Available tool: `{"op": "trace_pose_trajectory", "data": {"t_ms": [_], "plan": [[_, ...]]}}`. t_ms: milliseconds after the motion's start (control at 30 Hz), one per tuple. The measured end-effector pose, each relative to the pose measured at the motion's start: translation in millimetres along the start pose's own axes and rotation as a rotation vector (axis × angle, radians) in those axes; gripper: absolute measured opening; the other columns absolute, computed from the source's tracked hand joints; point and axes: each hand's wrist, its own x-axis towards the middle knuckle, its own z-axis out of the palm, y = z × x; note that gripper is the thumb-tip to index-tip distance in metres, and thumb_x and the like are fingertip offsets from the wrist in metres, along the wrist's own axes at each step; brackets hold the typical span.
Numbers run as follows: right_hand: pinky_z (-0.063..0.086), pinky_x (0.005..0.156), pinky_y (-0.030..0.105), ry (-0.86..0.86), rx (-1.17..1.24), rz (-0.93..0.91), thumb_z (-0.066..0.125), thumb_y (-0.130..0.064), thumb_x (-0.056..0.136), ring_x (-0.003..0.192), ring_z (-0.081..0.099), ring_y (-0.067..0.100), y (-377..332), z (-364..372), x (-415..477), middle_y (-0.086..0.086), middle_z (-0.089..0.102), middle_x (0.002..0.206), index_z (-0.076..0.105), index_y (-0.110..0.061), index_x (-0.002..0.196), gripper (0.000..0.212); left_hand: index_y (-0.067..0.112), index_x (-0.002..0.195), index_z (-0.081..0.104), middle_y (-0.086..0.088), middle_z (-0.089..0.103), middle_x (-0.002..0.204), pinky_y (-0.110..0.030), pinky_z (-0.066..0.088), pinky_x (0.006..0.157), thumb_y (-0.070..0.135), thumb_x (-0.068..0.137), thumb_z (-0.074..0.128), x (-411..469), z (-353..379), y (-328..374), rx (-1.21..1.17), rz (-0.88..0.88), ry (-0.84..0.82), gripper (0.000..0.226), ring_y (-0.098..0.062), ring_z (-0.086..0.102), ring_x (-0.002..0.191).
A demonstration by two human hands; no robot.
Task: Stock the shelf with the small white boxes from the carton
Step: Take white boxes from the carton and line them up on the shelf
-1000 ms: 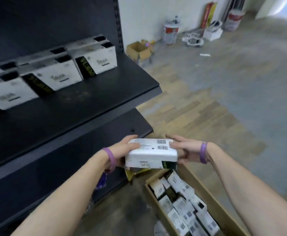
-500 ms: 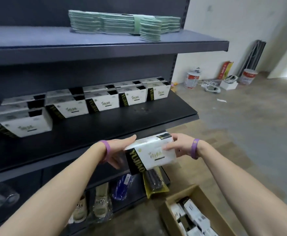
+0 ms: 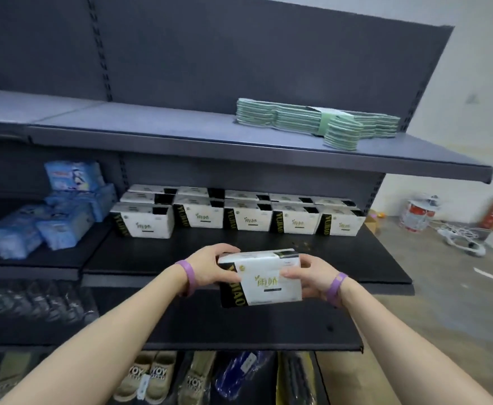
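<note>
Gripping a small white cardboard box with a black side panel (image 3: 264, 277) at frame centre, the left hand (image 3: 213, 268) and right hand (image 3: 312, 277) hold it by its ends above the black metal shelf's (image 3: 157, 258) bare front strip, before a row of matching white boxes (image 3: 239, 217).

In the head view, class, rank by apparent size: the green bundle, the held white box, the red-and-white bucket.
1. Green bundle
2. Held white box, though nearness inflates it
3. Red-and-white bucket

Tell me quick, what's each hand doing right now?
Left hand: closed on the small white cardboard box.
Right hand: closed on the same box's other end.
</note>
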Motion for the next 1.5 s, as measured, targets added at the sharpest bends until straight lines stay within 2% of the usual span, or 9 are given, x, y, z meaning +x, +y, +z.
{"op": "trace_pose_trajectory", "data": {"t_ms": [167,267,500,667,900,1067,1200,1333,1500], "plan": [[0.050,0.072,0.010,0.060,-0.115,-0.146,0.073,-0.010,0.080,0.088,0.063,0.006,-17.2,62.9,38.8,-0.005,0.064,0.107,0.053,-0.017,0.123,0.047,0.021,0.124,0.052,0.001,0.062,0.117,-0.031,0.048,0.094,0.033,0.060,0.083,0.5,-45.2,-29.7,0.251,-0.083,0.221,0.072,-0.017,0.059,0.109],[0.049,0.096,0.033,0.135,-0.191,-0.157,0.074,-0.018,0.080,0.108,0.059,0.021,-31.9,96.6,81.0,0.001,0.059,0.122,0.051,-0.013,0.128,0.053,0.020,0.133,0.047,-0.003,0.055,0.132,-0.032,0.042,0.103,0.030,0.065,0.081,21.9,-87.0,-46.7,0.377,-0.111,0.234,0.076,-0.022,0.051,0.122],[0.051,0.094,0.046,0.241,-0.233,-0.150,0.073,-0.023,0.080,0.116,0.055,0.023,-50.5,129.2,193.1,-0.001,0.056,0.125,0.044,-0.025,0.133,0.061,0.039,0.128,0.045,-0.006,0.032,0.125,-0.039,0.038,0.104,0.045,0.066,0.074,99.5,-147.9,-100.7,0.573,-0.111,0.338,0.069,-0.033,0.032,0.123],[0.049,0.088,0.030,0.318,-0.267,-0.090,0.068,-0.013,0.084,0.118,0.055,0.025,-58.5,136.9,237.1,0.006,0.057,0.128,0.042,-0.020,0.137,0.059,0.035,0.135,0.039,-0.008,0.035,0.129,-0.042,0.035,0.103,0.048,0.073,0.066,134.9,-155.3,-124.5,0.796,-0.092,0.360,0.068,-0.033,0.032,0.121],[0.047,0.085,0.026,0.408,-0.292,-0.032,0.073,-0.011,0.079,0.116,0.054,0.022,-56.7,142.5,254.5,0.005,0.055,0.127,0.042,-0.014,0.131,0.061,0.021,0.128,0.038,-0.012,0.038,0.135,-0.050,0.040,0.091,0.007,0.069,0.066,147.5,-143.2,-128.8,1.050,0.051,0.436,0.066,-0.039,0.043,0.116],[0.053,0.088,0.033,0.313,-0.306,-0.045,0.079,-0.025,0.072,0.114,0.057,0.021,-57.1,132.3,248.8,-0.006,0.058,0.119,0.050,-0.017,0.127,0.062,0.017,0.130,0.035,-0.013,0.030,0.140,-0.049,0.034,0.100,0.021,0.077,0.063,142.4,-140.5,-112.7,1.026,-0.048,0.351,0.060,-0.037,0.035,0.123],[0.046,0.099,0.042,0.346,-0.286,-0.053,0.066,-0.024,0.086,0.112,0.058,0.026,-50.8,106.2,209.0,0.009,0.062,0.118,0.059,-0.010,0.118,0.036,0.016,0.117,0.051,-0.010,0.045,0.128,-0.042,0.035,0.099,0.039,0.086,0.053,142.1,-104.9,-70.8,0.853,0.253,0.326,0.039,-0.033,0.040,0.119],[0.040,0.091,0.025,0.464,-0.463,-0.016,0.056,-0.026,0.093,0.116,0.056,0.027,-7.0,52.6,147.3,0.009,0.061,0.126,0.062,-0.016,0.117,0.027,0.019,0.109,0.057,-0.002,0.061,0.107,-0.028,0.045,0.083,0.023,0.090,0.054,136.8,-15.5,-18.9,0.334,0.365,-0.060,0.020,-0.018,0.057,0.098],[0.048,0.084,0.023,0.826,-0.281,0.031,0.063,-0.024,0.087,0.093,0.064,0.011,95.8,-16.8,47.2,-0.008,0.067,0.094,0.066,-0.021,0.099,0.012,0.025,0.115,0.058,0.000,0.066,0.113,-0.030,0.047,0.092,0.023,0.086,0.056,131.8,126.3,13.1,0.367,0.548,-0.435,0.029,-0.016,0.061,0.104]]}}
